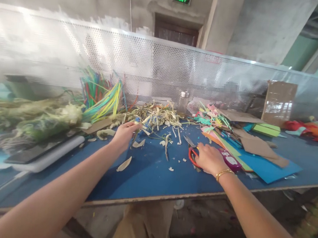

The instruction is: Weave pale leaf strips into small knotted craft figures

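My left hand point(126, 135) is closed at the near edge of a heap of pale, dried husk-like strips point(159, 115). Its fingertips pinch a pale strip with blue bits beside it; blur hides the exact grip. Over to the right, my right hand point(209, 158) is curled around scissors point(191, 152) with red-orange handles. Their metal blades point away and to the left, low over the blue table point(147, 178). Curled pale scraps point(124, 164) and small cuttings lie between my two hands.
Behind my left hand stands a bundle of coloured stems point(104, 98). Left of it are blurred fibres point(42, 118) and a flat white device point(50, 153) with a cable. To the right lie a purple item point(230, 160), blue paper point(273, 170) and cardboard point(262, 147). A bottle point(183, 102) stands before the perforated screen.
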A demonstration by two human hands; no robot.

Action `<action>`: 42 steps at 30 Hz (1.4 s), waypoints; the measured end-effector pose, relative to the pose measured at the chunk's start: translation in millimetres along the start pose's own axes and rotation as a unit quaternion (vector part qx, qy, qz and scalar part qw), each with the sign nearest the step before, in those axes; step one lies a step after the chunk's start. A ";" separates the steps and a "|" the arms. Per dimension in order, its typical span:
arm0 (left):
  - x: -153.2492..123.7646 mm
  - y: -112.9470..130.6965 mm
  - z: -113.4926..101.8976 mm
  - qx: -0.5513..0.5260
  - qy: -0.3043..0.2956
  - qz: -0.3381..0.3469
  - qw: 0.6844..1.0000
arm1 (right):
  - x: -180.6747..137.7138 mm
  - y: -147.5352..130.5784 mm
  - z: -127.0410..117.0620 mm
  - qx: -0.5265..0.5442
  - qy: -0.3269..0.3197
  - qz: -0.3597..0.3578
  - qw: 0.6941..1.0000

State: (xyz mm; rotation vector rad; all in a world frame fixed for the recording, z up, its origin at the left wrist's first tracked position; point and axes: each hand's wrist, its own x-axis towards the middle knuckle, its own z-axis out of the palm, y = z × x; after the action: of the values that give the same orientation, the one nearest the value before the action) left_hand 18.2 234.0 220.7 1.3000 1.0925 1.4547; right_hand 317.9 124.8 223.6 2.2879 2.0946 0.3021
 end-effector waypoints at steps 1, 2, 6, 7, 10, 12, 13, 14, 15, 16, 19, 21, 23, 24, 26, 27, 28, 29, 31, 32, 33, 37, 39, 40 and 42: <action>-0.4 0.3 -0.1 -0.002 0.001 -0.001 1.000 | 2.2 2.4 -2.1 0.012 -0.014 0.002 1.000; -0.6 0.4 -0.3 -0.005 0.002 -0.003 1.000 | 6.3 5.8 -5.2 0.033 -0.034 0.009 0.999; 1.9 -1.4 -1.5 -0.028 0.001 -0.010 1.000 | 26.7 26.7 -18.6 0.244 -0.142 0.096 0.955; 2.8 -2.0 -1.7 -0.031 0.003 -0.011 0.999 | 29.3 31.6 -20.8 0.323 -0.158 0.115 0.926; 4.0 -2.6 -1.8 -0.030 0.002 -0.009 1.000 | 25.5 34.7 -24.4 0.536 -0.163 0.125 0.819; 3.0 -1.7 -1.2 -0.028 -0.006 -0.007 1.000 | 15.8 23.6 -26.2 0.634 -0.125 0.075 0.760; 2.1 -0.8 -0.7 -0.028 -0.010 -0.007 1.000 | 10.4 14.4 -27.4 0.657 -0.108 0.046 0.744; 1.0 0.1 -0.2 -0.030 -0.012 -0.008 0.999 | 5.4 3.5 -28.9 0.667 -0.091 0.024 0.739; 0.0 1.2 0.3 -0.032 -0.013 -0.008 0.999 | 1.3 -8.3 -30.7 0.665 -0.078 0.004 0.742; -1.0 2.3 0.7 -0.034 -0.012 -0.008 0.999 | -1.8 -20.3 -32.6 0.653 -0.066 -0.012 0.754; -3.0 5.7 1.3 -0.040 0.001 0.003 0.999 | -4.5 -51.7 -37.6 0.605 -0.046 -0.060 0.792; -3.4 7.7 1.0 -0.049 0.016 0.014 0.999 | -2.8 -66.5 -39.2 0.595 -0.072 -0.091 0.795; -3.3 9.3 0.5 -0.059 0.031 0.019 0.998 | -0.3 -76.7 -38.8 0.571 -0.080 -0.102 0.811; -3.1 9.9 0.3 -0.064 0.036 0.018 0.997 | 0.8 -80.5 -38.0 0.553 -0.069 -0.105 0.823; -2.6 10.5 0.1 -0.073 0.042 0.016 0.996 | 2.9 -86.6 -35.2 0.524 -0.044 -0.111 0.844; -2.2 10.4 0.1 -0.077 0.041 0.015 0.996 | 4.0 -89.2 -33.3 0.518 -0.036 -0.113 0.847; -1.9 10.2 0.3 -0.080 0.041 0.016 0.996 | 5.2 -91.5 -31.1 0.520 -0.032 -0.113 0.846; -1.6 9.9 0.5 -0.082 0.041 0.017 0.996 | 6.5 -93.8 -28.7 0.528 -0.030 -0.111 0.841; -1.3 9.2 1.1 -0.078 0.045 0.018 0.996 | 9.2 -97.7 -24.1 0.551 -0.023 -0.103 0.828; -1.3 9.1 1.4 -0.075 0.047 0.018 0.996 | 10.3 -99.3 -22.0 0.561 -0.018 -0.099 0.822; -1.4 9.2 1.7 -0.071 0.047 0.018 0.996 | 11.2 -100.8 -20.4 0.570 -0.014 -0.097 0.815; -2.8 11.6 2.5 -0.069 0.049 0.019 0.996 | 11.5 -104.5 -17.2 0.594 -0.015 -0.104 0.798; -3.1 12.8 2.7 -0.075 0.055 0.021 0.995 | 10.4 -105.8 -17.4 0.590 -0.019 -0.106 0.800; -3.0 13.0 2.6 -0.077 0.058 0.020 0.995 | 9.7 -106.4 -17.8 0.582 -0.017 -0.105 0.806; -2.1 12.3 2.2 -0.079 0.057 0.014 0.995 | 8.4 -107.5 -19.1 0.550 0.004 -0.102 0.829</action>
State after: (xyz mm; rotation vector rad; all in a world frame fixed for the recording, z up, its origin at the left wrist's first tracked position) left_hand 19.9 229.2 232.3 1.1365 1.0133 1.6181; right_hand 209.7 141.3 227.4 2.3317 2.9217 -1.2269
